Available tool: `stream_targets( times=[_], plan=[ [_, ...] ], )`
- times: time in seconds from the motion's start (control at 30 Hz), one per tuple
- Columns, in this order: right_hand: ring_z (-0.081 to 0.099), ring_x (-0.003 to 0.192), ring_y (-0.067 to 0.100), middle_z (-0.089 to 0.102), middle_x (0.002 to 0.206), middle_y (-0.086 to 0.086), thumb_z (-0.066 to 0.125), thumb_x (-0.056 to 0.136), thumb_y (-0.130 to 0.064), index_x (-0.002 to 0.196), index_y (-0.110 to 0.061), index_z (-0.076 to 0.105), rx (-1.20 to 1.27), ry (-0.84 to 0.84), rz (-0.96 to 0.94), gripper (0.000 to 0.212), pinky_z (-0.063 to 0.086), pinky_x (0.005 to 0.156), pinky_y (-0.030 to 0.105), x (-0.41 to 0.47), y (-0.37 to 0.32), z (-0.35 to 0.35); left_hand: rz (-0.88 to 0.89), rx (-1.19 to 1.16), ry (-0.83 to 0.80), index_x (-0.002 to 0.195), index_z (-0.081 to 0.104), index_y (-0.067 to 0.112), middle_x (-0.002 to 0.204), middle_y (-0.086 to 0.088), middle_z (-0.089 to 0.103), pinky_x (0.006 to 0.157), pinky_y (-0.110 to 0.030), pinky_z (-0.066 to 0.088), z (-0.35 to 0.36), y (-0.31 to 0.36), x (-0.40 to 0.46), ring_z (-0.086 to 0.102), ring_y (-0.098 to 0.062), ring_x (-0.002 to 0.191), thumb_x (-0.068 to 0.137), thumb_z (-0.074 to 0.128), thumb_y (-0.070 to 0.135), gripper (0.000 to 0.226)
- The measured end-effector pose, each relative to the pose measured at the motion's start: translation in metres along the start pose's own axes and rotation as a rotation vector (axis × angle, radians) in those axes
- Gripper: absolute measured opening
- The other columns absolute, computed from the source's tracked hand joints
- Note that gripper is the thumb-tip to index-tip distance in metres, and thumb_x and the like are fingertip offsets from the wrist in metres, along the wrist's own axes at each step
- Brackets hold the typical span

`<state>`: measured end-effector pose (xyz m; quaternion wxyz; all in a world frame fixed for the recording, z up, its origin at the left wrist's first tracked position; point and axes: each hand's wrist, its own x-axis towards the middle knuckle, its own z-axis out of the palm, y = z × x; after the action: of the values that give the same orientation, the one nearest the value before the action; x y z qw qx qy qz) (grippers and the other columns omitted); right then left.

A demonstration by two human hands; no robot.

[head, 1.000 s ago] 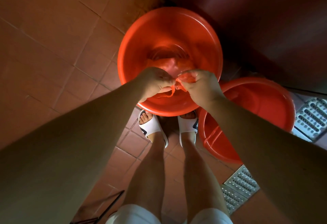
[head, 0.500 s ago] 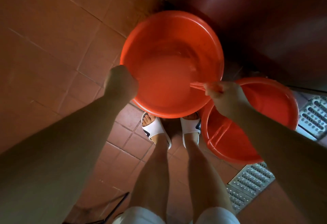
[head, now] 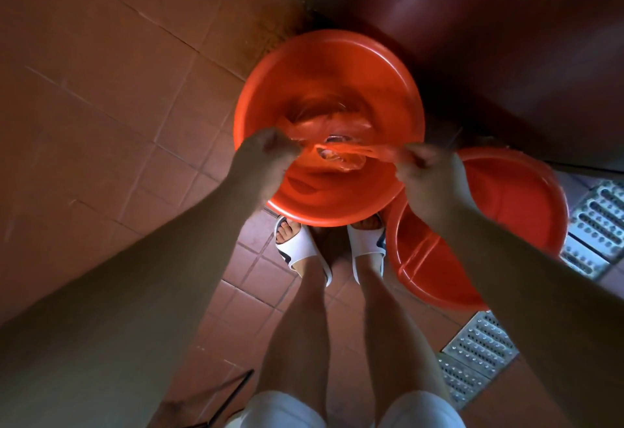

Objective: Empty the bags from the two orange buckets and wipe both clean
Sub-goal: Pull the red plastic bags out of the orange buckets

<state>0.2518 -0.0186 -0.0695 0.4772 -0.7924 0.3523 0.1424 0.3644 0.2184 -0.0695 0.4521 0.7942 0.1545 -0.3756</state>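
Observation:
Two orange buckets stand on the tiled floor. The nearer, upper bucket (head: 398, 83) holds a thin orange plastic bag (head: 341, 157). My left hand (head: 265, 154) pinches the bag's left end over the bucket's left rim. My right hand (head: 429, 174) grips the bag's right end above the right rim. The bag is stretched taut between both hands, its mouth hanging open in the middle. The second bucket (head: 506, 211) sits lower right, partly hidden by my right forearm.
My feet in white slippers (head: 297, 248) stand just below the buckets. A metal drain grate (head: 604, 214) runs along the right side, with another part of the grate (head: 479, 346) lower down. A dark red wall (head: 472, 22) rises behind the buckets. Tiled floor (head: 118, 89) spreads to the left.
Half a second ago my left hand was outside the bucket's left rim; it has come back in and now pinches the bag. The bag is pulled tight between both hands.

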Motion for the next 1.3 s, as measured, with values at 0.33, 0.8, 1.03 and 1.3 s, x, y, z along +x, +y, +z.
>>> stream_targets(
  times=[0.33,0.8,1.03,1.3],
  plan=[
    [0.069,0.079,0.01,0.074,0.077,-0.007,0.06,0.094,-0.026,0.072,-0.031,0.072,0.385,-0.006,-0.008,0.026,0.054,0.078,0.026,-0.011,-0.05,0.03,0.021,-0.221,0.137,0.069,0.067,0.031,0.071,0.007,0.067,0.076,-0.038,0.046,0.031,0.019,0.028,0.059,-0.016,0.076,0.08,0.057,0.029,0.015],
    [0.056,0.056,-0.002,0.058,0.056,-0.018,0.06,0.089,-0.032,0.088,-0.029,0.073,0.539,-0.086,0.066,0.014,0.05,0.06,0.023,-0.019,-0.053,0.043,-0.398,0.1,-0.248,0.075,0.073,0.018,0.054,0.008,0.058,0.069,-0.029,0.043,0.032,0.004,0.011,0.05,-0.014,0.059,0.093,0.069,0.032,0.023],
    [0.065,0.085,0.013,0.072,0.093,-0.012,0.06,0.084,-0.036,0.112,-0.034,0.068,0.416,-0.062,0.159,0.029,0.054,0.086,0.045,-0.03,-0.047,0.054,-0.104,0.167,-0.09,0.064,0.066,0.018,0.064,0.003,0.064,0.068,-0.031,0.041,0.044,0.016,0.006,0.055,-0.016,0.065,0.106,0.049,0.046,0.054],
    [0.057,0.104,0.029,0.062,0.117,0.014,0.063,0.085,-0.011,0.117,-0.004,0.061,-0.237,-0.32,-0.371,0.032,0.047,0.092,0.039,-0.076,-0.036,0.077,-0.366,-0.02,-0.332,0.074,0.076,0.022,0.069,0.0,0.07,0.064,-0.029,0.045,0.045,-0.003,-0.008,0.062,-0.015,0.058,0.081,0.072,0.054,0.033]
  ],
)
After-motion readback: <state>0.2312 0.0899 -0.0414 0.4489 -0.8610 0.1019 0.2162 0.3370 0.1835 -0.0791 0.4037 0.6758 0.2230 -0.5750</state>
